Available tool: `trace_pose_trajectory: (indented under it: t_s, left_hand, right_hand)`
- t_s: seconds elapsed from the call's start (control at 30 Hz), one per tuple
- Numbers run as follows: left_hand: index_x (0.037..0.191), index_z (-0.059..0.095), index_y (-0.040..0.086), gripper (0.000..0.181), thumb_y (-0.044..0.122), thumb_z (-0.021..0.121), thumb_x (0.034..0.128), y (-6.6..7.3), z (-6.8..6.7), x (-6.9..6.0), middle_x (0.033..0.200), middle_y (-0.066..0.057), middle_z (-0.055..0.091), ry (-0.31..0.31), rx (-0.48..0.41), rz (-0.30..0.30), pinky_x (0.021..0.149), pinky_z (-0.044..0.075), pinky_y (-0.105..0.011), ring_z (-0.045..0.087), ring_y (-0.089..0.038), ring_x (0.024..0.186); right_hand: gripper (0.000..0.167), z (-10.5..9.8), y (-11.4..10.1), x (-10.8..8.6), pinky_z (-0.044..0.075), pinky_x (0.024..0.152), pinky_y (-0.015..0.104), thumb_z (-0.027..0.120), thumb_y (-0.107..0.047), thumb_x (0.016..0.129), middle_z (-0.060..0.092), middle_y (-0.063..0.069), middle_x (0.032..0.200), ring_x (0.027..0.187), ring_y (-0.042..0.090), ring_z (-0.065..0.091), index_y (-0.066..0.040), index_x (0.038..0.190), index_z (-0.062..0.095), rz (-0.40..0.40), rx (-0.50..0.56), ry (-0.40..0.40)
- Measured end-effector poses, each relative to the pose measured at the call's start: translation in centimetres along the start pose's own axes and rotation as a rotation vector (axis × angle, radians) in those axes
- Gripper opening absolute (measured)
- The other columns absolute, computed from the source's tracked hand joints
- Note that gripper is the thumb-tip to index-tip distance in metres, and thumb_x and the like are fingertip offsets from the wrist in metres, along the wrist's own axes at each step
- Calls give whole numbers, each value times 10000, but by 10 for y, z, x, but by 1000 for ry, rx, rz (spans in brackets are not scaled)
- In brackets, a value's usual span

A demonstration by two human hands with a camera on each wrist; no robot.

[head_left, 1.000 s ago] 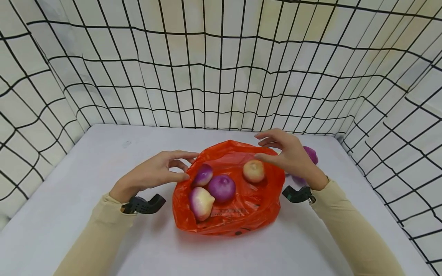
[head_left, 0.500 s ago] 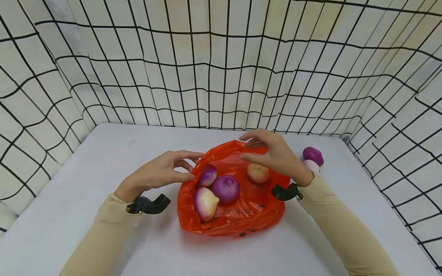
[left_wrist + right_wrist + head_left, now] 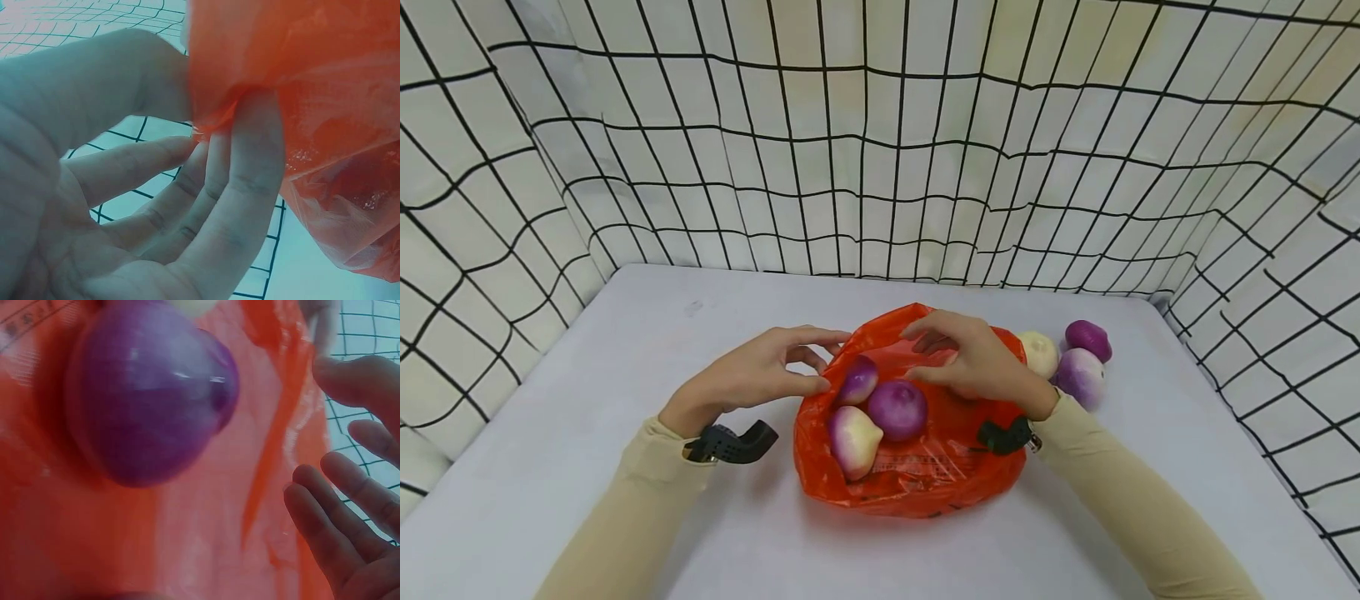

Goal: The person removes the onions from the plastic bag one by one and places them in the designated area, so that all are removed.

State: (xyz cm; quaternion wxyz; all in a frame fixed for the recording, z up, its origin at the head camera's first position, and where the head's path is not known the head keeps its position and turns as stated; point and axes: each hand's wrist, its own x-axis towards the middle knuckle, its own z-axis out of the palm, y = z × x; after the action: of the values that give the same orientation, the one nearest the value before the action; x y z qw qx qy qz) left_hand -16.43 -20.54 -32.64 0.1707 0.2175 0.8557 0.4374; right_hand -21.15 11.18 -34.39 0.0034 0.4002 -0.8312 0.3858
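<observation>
A red plastic bag [image 3: 917, 496] stands with its mouth spread in the middle of the table. My left hand [image 3: 752, 375] pinches the bag's left rim between thumb and fingers, which the left wrist view shows up close. Inside the bag lie a round purple onion [image 3: 898, 411], a pale onion with purple sides [image 3: 854, 442] and a smaller purple onion [image 3: 858, 380]. My right hand [image 3: 977, 362] is over the bag's right half, fingers loosely bent and apart, holding nothing. Its thumb tip is just above the round purple onion. It hides the yellowish onion seen before.
Right of the bag, behind my right wrist, sit a pale bulb [image 3: 1039, 354], a dark purple one [image 3: 1088, 340] and a purple-white one [image 3: 1081, 377]. A black net [image 3: 880, 150] over white walls encloses the white table [image 3: 715, 542] at the back and sides.
My right hand has moved left and slightly down, from the bag's right rim to over its inside, covering the yellowish onion. The left hand keeps its hold on the rim. The view shifts slightly.
</observation>
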Motion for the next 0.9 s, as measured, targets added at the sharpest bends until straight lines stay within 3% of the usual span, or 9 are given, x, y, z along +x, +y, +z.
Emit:
trace_pose_trajectory:
  t_s: [0.23,0.43,0.7,0.9]
  left_hand:
    - [1527,516,202,642,253,732,925,1,1,1,1458,-59,612,-2,-8,-6,969,601,-459,634,-266,1216]
    - [1527,516,200,652,256,742,918,2,1,1,1466,-67,603,-1,-5,-4,965,604,-460,633,-270,1219]
    - [1525,519,190,637,240,734,928,1,2,1,1460,-73,601,0,-11,6,961,605,-446,642,-261,1198]
    - [1523,522,194,626,245,725,933,1,2,1,1458,-67,606,-2,-9,2,973,596,-447,651,-246,1187]
  right_hand:
    - [558,11,7,-4,606,989,369,901,-225,805,699,124,1270,1124,307,721,-104,1293,659,49,101,-83]
    - [604,17,10,-6,609,983,357,914,-232,788,692,83,1306,1137,220,719,-107,1317,650,67,139,-128]
    - [616,24,17,-11,602,988,362,942,-292,749,682,-59,1337,1159,150,682,-185,1292,672,70,110,-125]
    - [646,29,21,-15,589,983,347,948,-373,728,684,-87,1308,1154,117,658,-241,1295,668,114,71,-124]
